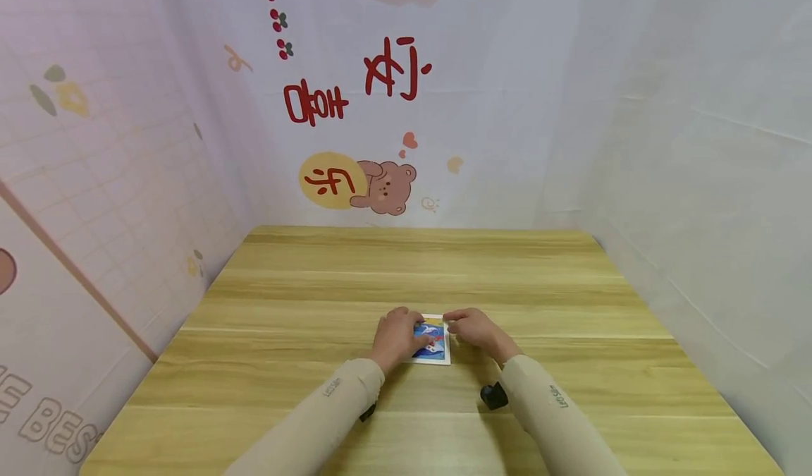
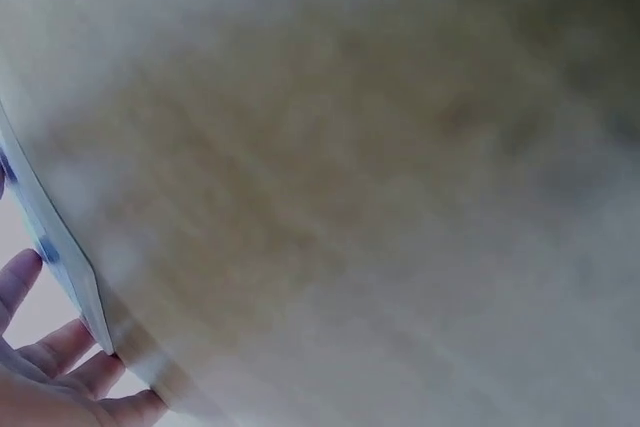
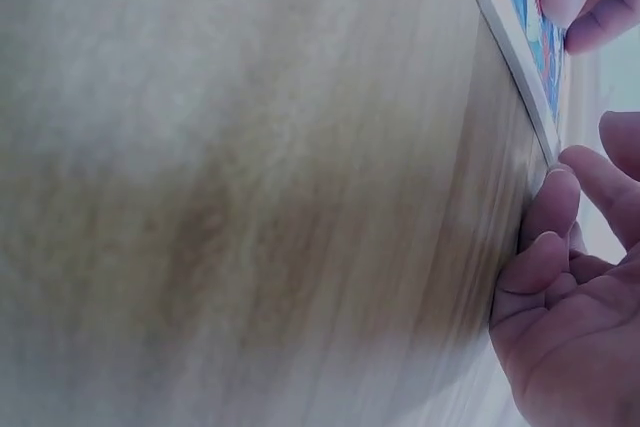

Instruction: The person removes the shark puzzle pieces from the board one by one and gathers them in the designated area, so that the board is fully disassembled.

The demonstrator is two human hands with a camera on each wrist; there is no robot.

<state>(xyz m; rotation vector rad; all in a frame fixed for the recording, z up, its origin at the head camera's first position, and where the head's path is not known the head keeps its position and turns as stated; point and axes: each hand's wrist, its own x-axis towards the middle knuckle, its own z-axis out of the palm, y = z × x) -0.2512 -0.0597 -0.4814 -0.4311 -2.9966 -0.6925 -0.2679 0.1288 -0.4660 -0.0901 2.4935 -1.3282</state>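
Note:
A small white-edged picture board (image 1: 438, 352), printed in blue, yellow and red, lies flat on the wooden table. My left hand (image 1: 396, 335) grips its left side, the thumb over the picture; in the left wrist view the left hand's fingers (image 2: 75, 342) bend about the edge near a corner. My right hand (image 1: 474, 328) is at the far right corner, its index finger extended to the rim. In the right wrist view the right hand's other fingers (image 3: 535, 262) are bent and hold nothing visible. Part of the picture is hidden beneath the left hand.
The wooden table (image 1: 292, 285) meets a printed cloth wall (image 1: 495, 109) at the back, with more cloth at both sides. A black wrist device (image 1: 493, 395) hangs under the right sleeve, and another shows partly under the left sleeve.

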